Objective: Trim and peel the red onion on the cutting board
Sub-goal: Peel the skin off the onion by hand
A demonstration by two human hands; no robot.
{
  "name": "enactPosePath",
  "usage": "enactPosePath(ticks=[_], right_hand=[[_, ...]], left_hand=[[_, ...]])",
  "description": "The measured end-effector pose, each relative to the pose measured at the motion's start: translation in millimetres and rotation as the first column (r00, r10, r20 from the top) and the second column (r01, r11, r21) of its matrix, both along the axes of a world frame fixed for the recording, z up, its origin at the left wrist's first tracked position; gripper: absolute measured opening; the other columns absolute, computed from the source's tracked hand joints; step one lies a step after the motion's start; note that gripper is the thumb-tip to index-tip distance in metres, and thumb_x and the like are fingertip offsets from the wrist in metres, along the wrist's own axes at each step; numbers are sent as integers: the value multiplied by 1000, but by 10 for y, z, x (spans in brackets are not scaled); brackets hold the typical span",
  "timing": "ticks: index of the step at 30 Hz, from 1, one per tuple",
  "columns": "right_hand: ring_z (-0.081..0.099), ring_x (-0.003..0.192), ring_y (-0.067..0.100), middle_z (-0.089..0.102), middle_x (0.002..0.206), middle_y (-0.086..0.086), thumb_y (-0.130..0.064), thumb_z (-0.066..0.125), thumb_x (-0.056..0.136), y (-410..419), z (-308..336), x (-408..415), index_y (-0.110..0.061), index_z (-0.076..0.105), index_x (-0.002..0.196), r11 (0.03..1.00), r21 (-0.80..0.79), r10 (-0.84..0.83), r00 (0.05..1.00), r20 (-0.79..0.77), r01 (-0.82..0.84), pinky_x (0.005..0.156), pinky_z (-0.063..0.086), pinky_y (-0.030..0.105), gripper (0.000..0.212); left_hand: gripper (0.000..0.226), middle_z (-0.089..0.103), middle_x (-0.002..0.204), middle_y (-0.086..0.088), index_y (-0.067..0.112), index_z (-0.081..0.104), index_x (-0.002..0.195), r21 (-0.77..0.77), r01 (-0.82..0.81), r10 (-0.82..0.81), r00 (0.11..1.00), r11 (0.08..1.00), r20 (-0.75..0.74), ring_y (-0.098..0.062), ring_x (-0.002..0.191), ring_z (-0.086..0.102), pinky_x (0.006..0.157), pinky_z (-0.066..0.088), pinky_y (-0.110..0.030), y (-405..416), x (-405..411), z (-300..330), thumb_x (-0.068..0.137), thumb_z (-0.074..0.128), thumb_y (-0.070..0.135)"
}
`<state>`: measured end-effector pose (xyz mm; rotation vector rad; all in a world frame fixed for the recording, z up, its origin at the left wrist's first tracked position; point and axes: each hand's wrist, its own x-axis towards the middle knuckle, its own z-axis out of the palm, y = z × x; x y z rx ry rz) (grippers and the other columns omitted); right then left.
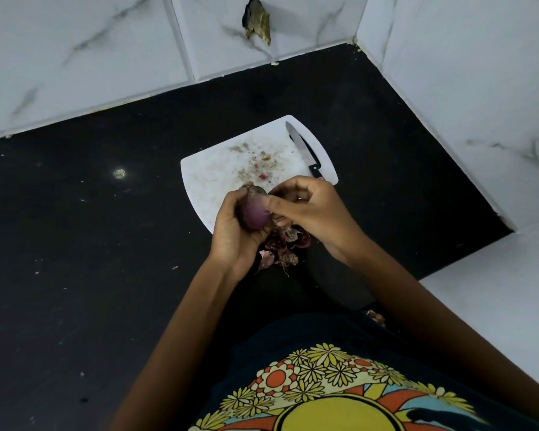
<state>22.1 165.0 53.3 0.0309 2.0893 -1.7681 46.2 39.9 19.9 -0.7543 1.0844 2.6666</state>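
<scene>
My left hand [231,231] grips the red onion [254,213], holding it above the near edge of the white cutting board [218,178]. Its purple flesh shows on the side toward my right hand [308,209]. The right thumb presses against the onion and the fingers curl at its skin. A heap of dark red peelings [283,247] lies below both hands on the black counter. The knife [304,150], black-handled, lies loose along the board's right side, blade pointing away from me.
Small scraps dot the middle of the board. The black counter [91,228] stretches left; white marbled tile walls [479,88] close in behind and on the right. A hole in the back wall tile [255,21] sits above the board.
</scene>
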Motion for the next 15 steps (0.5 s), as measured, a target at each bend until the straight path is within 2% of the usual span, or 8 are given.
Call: enactPosePath(ticks=[5,10,13,15], right_hand=[[64,59,12,69,77,9,-1,73,76,-41,-26,2,4,66,92,997,-10,-73,996,44,73,60,57,19,19],[65,55,11,67,73,11,9,62,81,-8,-67,-16,2,67,86,994,-77,-72,990,123,82,60,57,18,10],[68,59,13,68,76,12,5,60,86,25,-25,-46,3,67,90,990,-117,-63,986,152,81,63,58,20,9],[68,65,15,69,80,14,-3,67,83,45,4,-44,5,66,95,995,-100,-8,995,96,18,66,59,23,14]], left_hand=[[21,63,70,1,14,56,83,-51,-2,1,1000,999,-9,-10,64,60,57,51,-23,18,5,-3,95,42,23],[20,62,71,-3,11,56,86,32,9,-10,999,999,32,-14,62,57,55,49,-24,14,5,-20,94,43,24],[18,61,78,-5,10,55,90,114,-1,-4,999,994,44,-15,68,57,55,49,-23,6,0,-31,93,43,24],[19,60,79,-4,11,55,89,123,4,-10,999,992,44,-15,69,55,57,48,-23,7,0,-33,93,43,24]])
